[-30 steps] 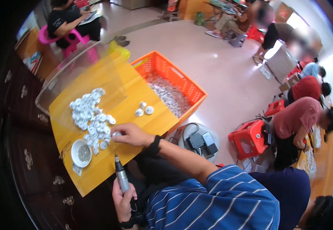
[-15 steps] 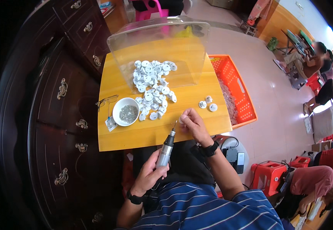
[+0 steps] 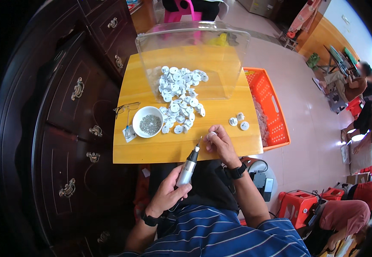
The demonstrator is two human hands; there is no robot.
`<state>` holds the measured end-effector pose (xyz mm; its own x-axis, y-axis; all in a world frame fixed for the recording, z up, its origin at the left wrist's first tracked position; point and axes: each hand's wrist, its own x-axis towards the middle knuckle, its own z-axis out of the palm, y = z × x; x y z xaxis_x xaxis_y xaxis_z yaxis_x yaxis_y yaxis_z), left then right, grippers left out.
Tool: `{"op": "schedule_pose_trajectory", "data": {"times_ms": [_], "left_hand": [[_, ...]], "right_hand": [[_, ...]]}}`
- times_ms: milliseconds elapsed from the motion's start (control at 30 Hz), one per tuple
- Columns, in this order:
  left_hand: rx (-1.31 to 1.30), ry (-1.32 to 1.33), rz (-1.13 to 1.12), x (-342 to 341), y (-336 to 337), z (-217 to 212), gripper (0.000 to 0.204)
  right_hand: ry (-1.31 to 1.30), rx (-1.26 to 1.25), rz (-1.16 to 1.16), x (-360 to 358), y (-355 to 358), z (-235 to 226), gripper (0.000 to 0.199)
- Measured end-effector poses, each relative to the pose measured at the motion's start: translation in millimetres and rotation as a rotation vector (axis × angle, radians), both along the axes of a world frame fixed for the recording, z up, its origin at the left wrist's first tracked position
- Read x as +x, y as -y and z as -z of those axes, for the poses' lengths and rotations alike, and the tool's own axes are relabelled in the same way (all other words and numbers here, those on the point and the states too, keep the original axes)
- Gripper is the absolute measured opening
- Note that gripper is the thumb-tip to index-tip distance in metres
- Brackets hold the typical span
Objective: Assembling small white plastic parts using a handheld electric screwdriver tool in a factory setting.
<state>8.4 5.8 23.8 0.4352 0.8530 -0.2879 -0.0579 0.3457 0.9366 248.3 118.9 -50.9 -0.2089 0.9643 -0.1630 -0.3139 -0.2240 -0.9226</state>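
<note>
My left hand [image 3: 171,191] is wrapped around a silver-and-black electric screwdriver [image 3: 188,168], whose thin bit points up and away over the table's near edge. Just right of the bit's tip, my right hand [image 3: 222,145] pinches a small white round part [image 3: 211,135], partly covered by the fingers. Beyond both hands lies a heap of white round plastic parts [image 3: 181,109]. Left of the heap, a white bowl [image 3: 149,110] holds many small silvery pieces, probably screws. Three more white parts [image 3: 244,125] sit apart to the right of my right hand.
A clear plastic bin [image 3: 220,92] stands on its side on the wooden table [image 3: 130,153], open toward the heap. Glasses [image 3: 128,107] and a small blue-handled screwdriver [image 3: 127,128] lie at the left. An orange crate [image 3: 276,122] stands at the right. Dark drawers line the left side.
The whole view has shifted, so the table sits slightly farther right. Both hands keep their grips; the screwdriver bit and the white part remain close together.
</note>
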Motion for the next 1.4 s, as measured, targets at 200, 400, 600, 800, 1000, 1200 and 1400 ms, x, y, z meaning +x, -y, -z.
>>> {"op": "schedule_pose_trajectory", "data": {"times_ms": [200, 400, 600, 800, 1000, 1200, 1400], "left_hand": [[-0.029, -0.038, 0.014, 3.4, -1.1, 5.9, 0.063], [-0.012, -0.109, 0.026, 9.1, -4.6, 4.7, 0.064], [0.005, -0.152, 0.028, 13.4, -8.9, 3.1, 0.063], [0.009, -0.157, 0.032, 15.6, -11.8, 6.2, 0.061], [-0.005, -0.165, 0.055, 18.0, -14.4, 3.8, 0.059], [-0.017, -0.141, 0.027, 17.8, -14.8, 9.8, 0.056], [-0.021, -0.127, 0.021, 18.2, -14.9, 12.3, 0.056]], "right_hand": [[0.057, 0.013, 0.005, -2.6, 3.1, -1.3, 0.033], [-0.032, -0.046, 0.027, -3.7, 4.2, -0.2, 0.028], [0.001, -0.009, 0.006, -3.7, 3.2, 4.3, 0.022], [0.022, -0.001, 0.014, -5.4, 4.5, 1.5, 0.02], [0.047, 0.017, 0.014, -5.6, 4.7, -0.3, 0.018], [0.053, 0.018, -0.01, -5.0, 4.9, -2.2, 0.019], [0.043, 0.03, -0.008, -4.1, 4.7, 0.7, 0.017]]}}
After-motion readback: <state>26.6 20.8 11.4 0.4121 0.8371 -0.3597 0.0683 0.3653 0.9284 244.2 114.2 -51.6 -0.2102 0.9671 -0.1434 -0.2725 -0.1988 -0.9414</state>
